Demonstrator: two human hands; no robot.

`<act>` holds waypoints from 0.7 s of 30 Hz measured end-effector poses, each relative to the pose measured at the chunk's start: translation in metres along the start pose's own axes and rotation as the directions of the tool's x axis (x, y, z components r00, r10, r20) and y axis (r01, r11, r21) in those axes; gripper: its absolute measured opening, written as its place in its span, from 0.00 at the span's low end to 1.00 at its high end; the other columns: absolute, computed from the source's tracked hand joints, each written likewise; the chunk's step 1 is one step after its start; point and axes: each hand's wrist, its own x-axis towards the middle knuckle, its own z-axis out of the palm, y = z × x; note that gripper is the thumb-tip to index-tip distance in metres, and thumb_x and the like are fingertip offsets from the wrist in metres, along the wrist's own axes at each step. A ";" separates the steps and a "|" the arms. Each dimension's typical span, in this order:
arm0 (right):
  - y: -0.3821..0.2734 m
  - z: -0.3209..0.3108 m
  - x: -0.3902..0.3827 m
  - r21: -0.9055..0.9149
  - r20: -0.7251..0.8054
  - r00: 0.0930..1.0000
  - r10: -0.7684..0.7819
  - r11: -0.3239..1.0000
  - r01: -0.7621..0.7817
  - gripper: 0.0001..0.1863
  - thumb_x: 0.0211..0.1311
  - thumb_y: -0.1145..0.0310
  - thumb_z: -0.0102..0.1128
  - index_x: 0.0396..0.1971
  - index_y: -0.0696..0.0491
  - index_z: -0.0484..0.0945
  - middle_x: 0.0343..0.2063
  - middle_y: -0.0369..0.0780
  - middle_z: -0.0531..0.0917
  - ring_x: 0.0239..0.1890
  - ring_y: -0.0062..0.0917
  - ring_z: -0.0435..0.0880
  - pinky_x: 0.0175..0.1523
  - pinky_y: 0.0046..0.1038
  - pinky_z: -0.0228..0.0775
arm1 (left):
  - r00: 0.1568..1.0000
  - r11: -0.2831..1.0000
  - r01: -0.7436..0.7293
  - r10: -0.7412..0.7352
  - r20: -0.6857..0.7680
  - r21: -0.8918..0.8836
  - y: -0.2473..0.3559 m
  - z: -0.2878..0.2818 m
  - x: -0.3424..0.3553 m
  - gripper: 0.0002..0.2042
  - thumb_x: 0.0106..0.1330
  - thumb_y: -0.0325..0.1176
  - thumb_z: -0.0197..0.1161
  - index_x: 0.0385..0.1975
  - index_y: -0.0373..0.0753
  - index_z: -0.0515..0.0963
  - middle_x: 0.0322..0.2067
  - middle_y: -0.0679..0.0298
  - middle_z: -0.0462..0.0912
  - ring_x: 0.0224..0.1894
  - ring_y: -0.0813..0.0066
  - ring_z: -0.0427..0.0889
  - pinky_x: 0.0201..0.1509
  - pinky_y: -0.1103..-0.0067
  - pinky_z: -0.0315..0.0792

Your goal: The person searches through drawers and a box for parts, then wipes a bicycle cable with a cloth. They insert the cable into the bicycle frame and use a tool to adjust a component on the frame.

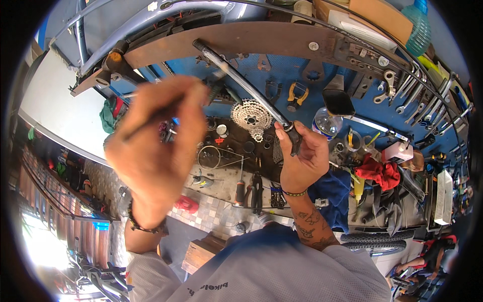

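Note:
My left hand [156,146], smeared by motion, is closed left of a chrome tube, around a slim dark object I cannot make out. My right hand [304,158] grips the black lower end of the long chrome tube [245,88], which slants up and left to a dark threaded tip. Behind the tube are a silver bicycle cassette [252,120], yellow-handled pliers [297,95] on the blue tool board [236,63] and a clear plastic bottle [324,123].
Screwdrivers, pliers [257,189] and small parts crowd the bench [214,181], with a navy cloth [332,201] and red rag [380,171] at right. A wooden box [198,254] stands below. Tyres [375,244] and another person [427,259] are at lower right.

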 end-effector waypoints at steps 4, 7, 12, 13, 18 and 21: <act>0.000 -0.001 -0.002 0.023 -0.008 0.999 0.046 0.999 -0.046 0.17 0.59 0.88 0.70 0.45 0.64 0.74 0.45 0.48 0.85 0.45 0.37 0.90 0.55 0.32 0.85 | 0.995 0.915 0.082 -0.050 0.090 -0.394 0.004 0.017 -0.019 0.05 0.66 0.21 0.70 0.39 0.27 0.83 0.38 0.58 0.88 0.33 0.75 0.89 0.37 0.81 0.83; -0.002 -0.002 -0.001 0.009 -0.003 0.998 0.060 0.998 -0.060 0.17 0.59 0.89 0.69 0.45 0.64 0.74 0.45 0.48 0.85 0.44 0.37 0.91 0.54 0.32 0.85 | 0.994 0.916 0.028 0.017 0.109 -0.400 -0.009 0.020 -0.018 0.05 0.67 0.20 0.68 0.40 0.26 0.82 0.39 0.56 0.88 0.34 0.73 0.90 0.35 0.81 0.84; -0.006 -0.001 -0.001 0.091 0.019 0.994 0.106 0.990 -0.108 0.16 0.61 0.88 0.68 0.46 0.64 0.74 0.43 0.51 0.87 0.42 0.36 0.91 0.53 0.31 0.85 | 0.954 0.854 0.268 -0.300 -0.001 -0.445 -0.023 0.009 -0.001 0.06 0.73 0.22 0.64 0.45 0.27 0.79 0.37 0.52 0.89 0.36 0.69 0.91 0.38 0.81 0.85; -0.006 -0.002 -0.001 0.097 -0.003 0.990 0.138 0.986 -0.137 0.16 0.59 0.87 0.70 0.45 0.64 0.76 0.42 0.49 0.87 0.42 0.31 0.90 0.51 0.28 0.83 | 0.962 0.876 0.207 -0.263 -0.070 -0.436 -0.027 0.011 0.002 0.06 0.72 0.22 0.64 0.45 0.27 0.79 0.36 0.53 0.89 0.36 0.69 0.91 0.38 0.81 0.85; -0.013 0.000 -0.001 0.194 -0.005 0.969 0.247 0.951 -0.241 0.16 0.57 0.86 0.74 0.44 0.64 0.79 0.40 0.46 0.88 0.42 0.23 0.89 0.48 0.21 0.80 | 0.961 0.975 0.101 -0.147 -0.233 -0.198 -0.026 0.008 0.004 0.08 0.71 0.22 0.66 0.46 0.27 0.81 0.34 0.54 0.90 0.36 0.72 0.91 0.40 0.80 0.84; -0.017 0.001 0.001 0.178 0.049 0.976 0.214 0.959 -0.219 0.14 0.64 0.86 0.65 0.47 0.65 0.74 0.37 0.55 0.89 0.40 0.35 0.91 0.50 0.32 0.85 | 0.986 0.982 -0.049 0.018 -0.167 -0.183 -0.017 0.014 -0.013 0.07 0.67 0.21 0.70 0.42 0.28 0.82 0.36 0.58 0.90 0.35 0.75 0.90 0.39 0.82 0.82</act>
